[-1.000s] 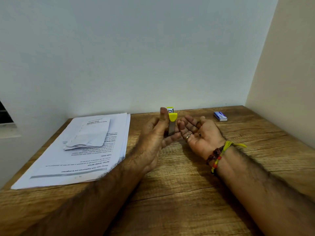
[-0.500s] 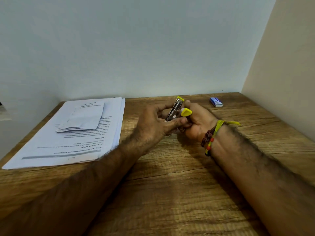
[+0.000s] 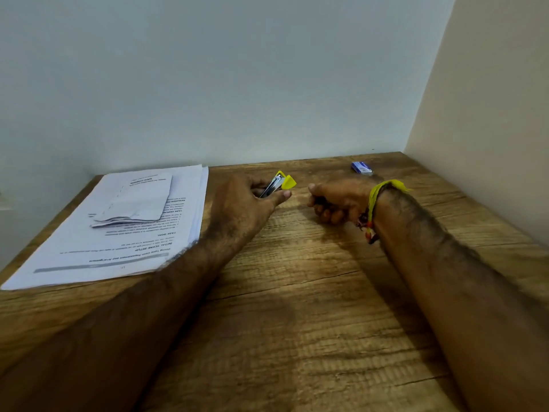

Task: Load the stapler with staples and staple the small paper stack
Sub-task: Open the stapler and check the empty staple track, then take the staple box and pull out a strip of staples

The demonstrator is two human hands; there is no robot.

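Note:
My left hand (image 3: 246, 200) grips a small yellow and metal stapler (image 3: 277, 184), its yellow tip pointing up and to the right. My right hand (image 3: 335, 200) rests on the wooden table a short gap to the right of the stapler, fingers curled in; I cannot see anything in it. A small blue staple box (image 3: 361, 167) lies at the far right of the table behind my right wrist. The small paper stack (image 3: 135, 200) lies on top of a larger pile of printed sheets (image 3: 98, 251) at the left.
The wooden table (image 3: 297, 307) sits in a corner, with a pale wall behind and another wall close along the right edge. A yellow thread band and beads circle my right wrist.
My right hand has let go of the stapler and pulled back to the right, curling shut. The left hand keeps the stapler and has lowered it toward the table.

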